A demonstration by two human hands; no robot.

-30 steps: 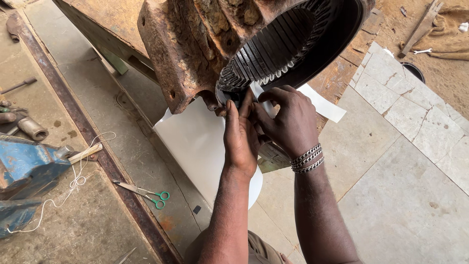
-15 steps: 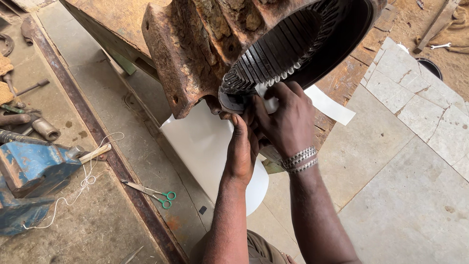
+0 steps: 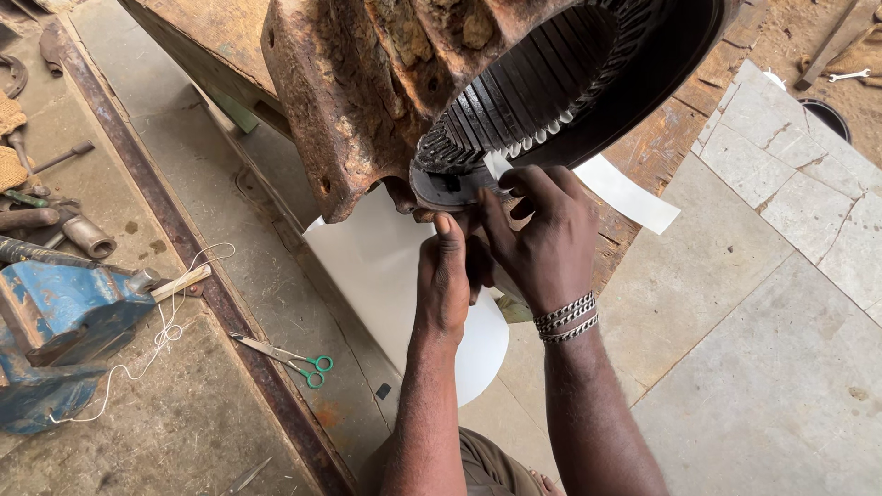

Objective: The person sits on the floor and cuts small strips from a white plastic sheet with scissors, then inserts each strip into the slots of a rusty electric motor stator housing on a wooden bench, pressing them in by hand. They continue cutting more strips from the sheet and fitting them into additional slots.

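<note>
A thin white strip (image 3: 625,193) is seen in the middle of the frame, at the lower edge of a big rusty motor shell (image 3: 367,101) with dark slots inside it. Only part of the strip is shown; its near end is hidden behind the hands, and the far end sticks out to the right. The top of the shell is cut off by the frame. The right hand (image 3: 547,243) is curled, with its fingertips pinched on the strip by the slots. The left hand (image 3: 446,276) is pressed up beside it, thumb raised; its other fingers are hidden, so its grip cannot be told. A white sheet (image 3: 386,276) is spread below. Green-handled scissors (image 3: 289,358) and a blue vise (image 3: 55,331) are seen at lower left.
</note>
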